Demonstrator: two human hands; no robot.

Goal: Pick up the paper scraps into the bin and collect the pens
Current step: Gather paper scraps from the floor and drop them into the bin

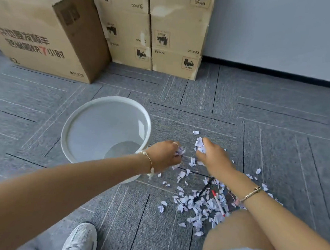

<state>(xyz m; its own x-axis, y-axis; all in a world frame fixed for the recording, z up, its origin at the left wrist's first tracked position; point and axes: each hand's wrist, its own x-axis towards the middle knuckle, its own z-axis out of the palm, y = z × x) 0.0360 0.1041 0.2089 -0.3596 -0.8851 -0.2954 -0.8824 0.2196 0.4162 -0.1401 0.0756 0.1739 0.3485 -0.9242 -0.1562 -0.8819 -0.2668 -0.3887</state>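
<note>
boxes [128,29]: cardboard, stacked at the far left and centre against the wall [282,31].
floor [269,117]: grey carpet tiles with line pattern.
shoe [81,240]: white sneaker, bottom edge, left of centre.
bin [75,121]: white, round, standing upright on the floor left of the hands; no scraps visible inside it.
left hand [164,156]: just right of the bin rim, low over the floor; fingers curled shut around a small bunch of scraps; bracelet on the wrist.
scraps [199,204]: pale lilac-white paper bits strewn on the floor right of the bin, thickest near the knee [236,231]; a few lie between the two hands; one lone bit lies beyond the right hand.
black pen [204,189]: lies slanted among the scraps, partly hidden under the right forearm.
red pen [218,203]: white barrel with a red cap, lies slanted just right of the black pen, amid scraps.
right hand [214,154]: near the left hand, apart from it; fingers closed on a bunch of scraps at the fingertips; bracelet on the wrist.
</note>
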